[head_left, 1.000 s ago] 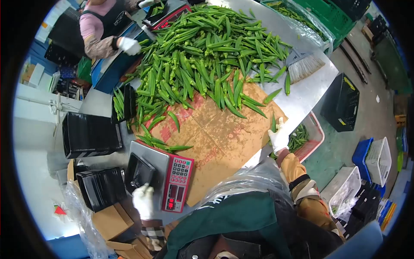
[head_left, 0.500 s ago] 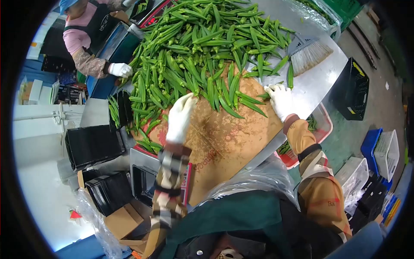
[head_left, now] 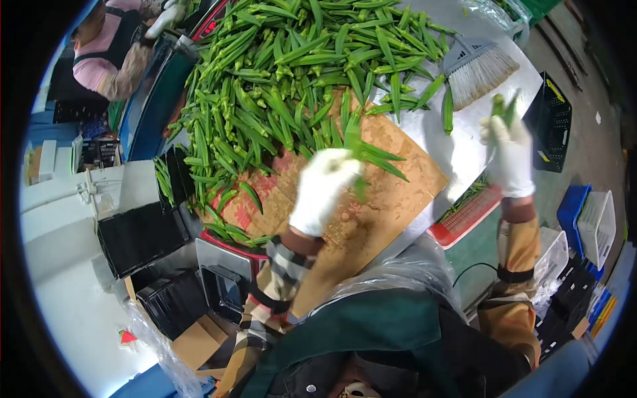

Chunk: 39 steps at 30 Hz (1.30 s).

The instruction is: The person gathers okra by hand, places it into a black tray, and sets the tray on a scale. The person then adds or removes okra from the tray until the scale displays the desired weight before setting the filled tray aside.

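A large heap of green okra pods (head_left: 285, 79) covers the far part of the metal table. My left hand (head_left: 324, 189), in a white glove, is closed over the brown cardboard sheet (head_left: 391, 222) at the heap's near edge. Motion-blurred okra (head_left: 353, 136) sticks out at its fingertips. Raised past the table's right edge, my right hand (head_left: 511, 159), also gloved, is closed around a few okra pods (head_left: 507, 109) whose tips point up. Below and left of it is a red basket (head_left: 468, 219) with okra inside.
A brush with pale bristles (head_left: 481, 74) lies on the metal table (head_left: 458, 149). At the left are a scale (head_left: 229, 265) and black crates (head_left: 142, 232). A co-worker (head_left: 106, 50) stands far left. A black crate (head_left: 553, 126) and white bins (head_left: 597, 225) stand on the right.
My right hand has moved right and off the table, now with okra in it. My left hand has shifted right over the cardboard. The co-worker's gloved hand has moved away from the heap.
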Available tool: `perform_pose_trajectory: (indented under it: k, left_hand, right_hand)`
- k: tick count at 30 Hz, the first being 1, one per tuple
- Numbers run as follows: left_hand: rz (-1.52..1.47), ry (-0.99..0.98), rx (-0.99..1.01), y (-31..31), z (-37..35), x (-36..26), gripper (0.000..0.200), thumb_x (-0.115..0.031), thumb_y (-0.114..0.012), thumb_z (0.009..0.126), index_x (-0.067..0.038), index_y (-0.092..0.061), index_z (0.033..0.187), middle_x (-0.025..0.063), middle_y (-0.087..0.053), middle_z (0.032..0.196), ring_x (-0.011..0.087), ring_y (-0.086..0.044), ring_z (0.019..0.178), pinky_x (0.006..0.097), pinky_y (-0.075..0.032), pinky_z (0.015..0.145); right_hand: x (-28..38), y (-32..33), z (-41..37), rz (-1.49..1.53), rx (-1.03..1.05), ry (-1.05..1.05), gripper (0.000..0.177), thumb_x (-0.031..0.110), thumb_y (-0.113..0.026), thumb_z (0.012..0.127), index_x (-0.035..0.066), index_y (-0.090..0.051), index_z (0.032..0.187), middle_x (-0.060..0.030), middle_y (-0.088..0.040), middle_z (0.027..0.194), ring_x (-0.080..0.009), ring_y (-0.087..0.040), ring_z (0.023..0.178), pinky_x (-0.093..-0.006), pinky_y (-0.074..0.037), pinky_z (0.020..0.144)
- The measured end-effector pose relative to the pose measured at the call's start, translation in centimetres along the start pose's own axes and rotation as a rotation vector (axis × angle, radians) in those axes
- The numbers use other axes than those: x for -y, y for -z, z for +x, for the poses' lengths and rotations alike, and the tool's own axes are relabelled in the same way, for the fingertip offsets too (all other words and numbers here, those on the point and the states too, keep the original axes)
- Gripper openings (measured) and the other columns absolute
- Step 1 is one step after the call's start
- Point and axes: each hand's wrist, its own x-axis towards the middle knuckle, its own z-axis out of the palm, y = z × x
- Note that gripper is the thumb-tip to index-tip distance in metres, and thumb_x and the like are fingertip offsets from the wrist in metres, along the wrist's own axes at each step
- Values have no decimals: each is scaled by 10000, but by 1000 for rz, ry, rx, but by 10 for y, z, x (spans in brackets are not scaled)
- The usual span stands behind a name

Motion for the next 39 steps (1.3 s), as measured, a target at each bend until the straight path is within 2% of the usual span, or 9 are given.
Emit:
perform_pose_trajectory:
  k: [2,6,11,16,20,26,30,34,39]
  left_hand:
    - [-293,42,245,-27,-12,-2,308,-99,-718,936,0,-642,1218,40,-694,1050,88,-640,914,242,-511,815]
    - [6,-115,-284,-2,46,62,276,-107,-712,936,10,-641,1176,75,-706,1040,132,-656,909,266,-528,796]
    - [631,-130,-428,15,71,88,481,-202,-834,814,-18,-607,1196,121,-702,999,245,-669,863,346,-533,795]
    - [380,-139,-339,43,68,115,436,-142,-817,811,33,-592,1141,53,-689,960,172,-643,842,326,-525,736]
    - [-314,243,-303,46,40,85,189,-146,-669,928,-41,-592,1067,6,-650,818,97,-586,655,237,-471,593]
    - [555,16,-379,-25,39,86,302,-234,-707,910,-33,-544,1064,128,-688,885,275,-684,822,390,-533,728]
    - [572,44,-417,-31,37,93,406,-225,-758,858,-26,-528,1126,165,-693,939,332,-686,890,426,-528,803]
    - [100,206,-308,8,30,93,391,-147,-744,862,-2,-528,1153,60,-649,898,95,-595,694,264,-503,587]
    - [182,-95,-402,49,42,66,205,-94,-671,873,0,-638,1053,50,-678,879,150,-622,756,298,-505,704]
  right_hand:
    - [33,3,5,90,45,7,309,126,-659,979,21,-625,1267,-23,-704,969,-59,-603,738,-207,-494,655]
    - [46,-30,1,-145,226,12,325,100,-686,932,5,-639,1238,-26,-709,1039,-54,-608,734,-202,-501,656]
    - [-31,-122,-35,-801,568,253,357,148,-721,812,31,-621,1134,-195,-650,989,-397,-643,926,-448,-534,819]
    - [-122,-154,-55,-927,507,408,368,91,-755,748,81,-578,1071,-144,-549,1109,-345,-569,1034,-449,-534,831]
    - [-114,-134,-50,-766,489,136,490,127,-783,727,47,-586,1169,-148,-643,1084,-324,-641,984,-404,-540,854]
    - [-101,-169,-23,-359,406,-261,502,270,-802,719,-3,-659,1115,-180,-732,982,-321,-708,941,-409,-541,865]
    - [-115,-247,-20,-846,47,296,541,304,-801,770,5,-605,1176,-180,-687,890,-403,-691,888,-452,-561,831]
    - [-103,-261,-13,-973,203,182,389,207,-715,835,12,-572,1139,-181,-660,874,-368,-698,861,-436,-576,779]
    - [-112,-218,-10,-1218,297,391,363,87,-590,866,40,-585,1226,-150,-668,888,-326,-689,831,-435,-550,732]
